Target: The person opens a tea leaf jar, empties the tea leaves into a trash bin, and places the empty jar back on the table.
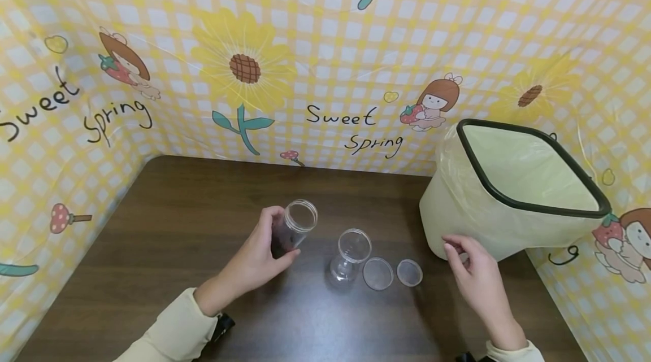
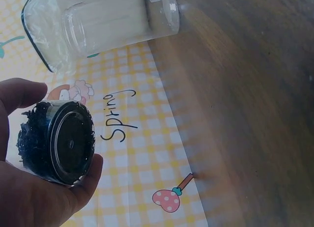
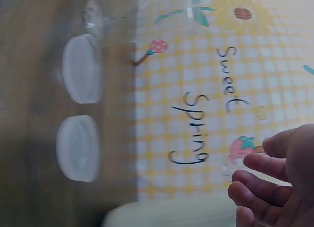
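My left hand [image 1: 251,263] grips a clear jar [image 1: 297,229] with no lid on, fingers and thumb round its sides above the table. Dark, flaky bits, perhaps dried leaves, fill its bottom part [image 2: 72,141] in the left wrist view. To the right, a second clear jar [image 1: 346,271] stands upright without a lid, nothing visible inside. Beside it two round clear lids lie flat, a larger lid [image 1: 378,274] and a smaller lid [image 1: 409,273]. My right hand [image 1: 478,280] hovers in front of the bin, its fingers loosely bent and holding nothing.
A pale bin [image 1: 458,209] with a dark rim and a plastic liner stands at the right on the dark wooden table [image 1: 193,198]. A yellow checked cloth [image 1: 315,68] with printed flowers hangs behind and along both sides.
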The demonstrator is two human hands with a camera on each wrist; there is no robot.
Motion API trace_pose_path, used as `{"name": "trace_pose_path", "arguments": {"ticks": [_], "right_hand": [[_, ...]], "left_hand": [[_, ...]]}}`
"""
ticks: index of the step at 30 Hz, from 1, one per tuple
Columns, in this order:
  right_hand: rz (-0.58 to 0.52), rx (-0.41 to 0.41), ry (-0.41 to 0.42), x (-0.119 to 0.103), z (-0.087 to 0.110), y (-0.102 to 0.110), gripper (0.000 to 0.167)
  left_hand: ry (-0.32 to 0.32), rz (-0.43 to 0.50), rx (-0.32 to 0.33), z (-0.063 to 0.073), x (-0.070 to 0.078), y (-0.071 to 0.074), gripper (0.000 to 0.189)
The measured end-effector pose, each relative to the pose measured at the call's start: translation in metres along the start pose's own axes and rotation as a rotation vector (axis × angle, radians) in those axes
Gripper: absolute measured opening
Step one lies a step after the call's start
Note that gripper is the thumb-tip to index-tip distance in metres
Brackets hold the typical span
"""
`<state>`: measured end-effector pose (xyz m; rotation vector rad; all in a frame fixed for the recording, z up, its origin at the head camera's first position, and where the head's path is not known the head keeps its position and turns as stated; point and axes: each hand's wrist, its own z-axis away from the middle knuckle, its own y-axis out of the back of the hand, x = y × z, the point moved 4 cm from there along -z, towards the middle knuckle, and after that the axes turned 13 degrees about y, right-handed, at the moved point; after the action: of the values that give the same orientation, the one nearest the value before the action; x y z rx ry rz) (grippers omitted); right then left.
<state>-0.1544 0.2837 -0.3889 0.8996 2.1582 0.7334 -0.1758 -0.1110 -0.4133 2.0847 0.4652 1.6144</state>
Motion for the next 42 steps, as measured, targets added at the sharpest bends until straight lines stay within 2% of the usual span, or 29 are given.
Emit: {"name": "trace_pose_path", "arguments": {"ticks": [8, 17, 23, 27, 36, 39, 42], "right_hand": [[0.033, 0.064, -0.010, -0.010, -0.014, 0.036, 0.013], [0.018, 0.211, 0.032, -0.014, -0.028, 0.072, 0.015], [0.032, 0.304, 0.027, -0.011, -0.036, 0.095, 0.012], [0.054, 0.364, 0.010, -0.007, -0.043, 0.110, 0.018], [0.097, 0.488, -0.156, 0.022, -0.052, 0.142, 0.018], [0.120, 0.508, -0.230, 0.036, -0.052, 0.149, 0.023], [0.144, 0.493, -0.325, 0.050, -0.050, 0.153, 0.022]], "left_hand": [[0.016, -0.005, 0.002, -0.001, -0.001, 0.001, 0.076], [0.014, -0.003, 0.003, 0.000, -0.001, 0.003, 0.076], [-0.004, -0.012, -0.005, -0.003, 0.001, 0.007, 0.076], [-0.023, -0.026, 0.004, -0.007, 0.003, 0.013, 0.076], [-0.051, -0.010, -0.016, -0.018, 0.012, 0.020, 0.076], [-0.053, -0.011, -0.021, -0.021, 0.015, 0.020, 0.075], [-0.060, -0.012, -0.025, -0.022, 0.018, 0.021, 0.075]]}}
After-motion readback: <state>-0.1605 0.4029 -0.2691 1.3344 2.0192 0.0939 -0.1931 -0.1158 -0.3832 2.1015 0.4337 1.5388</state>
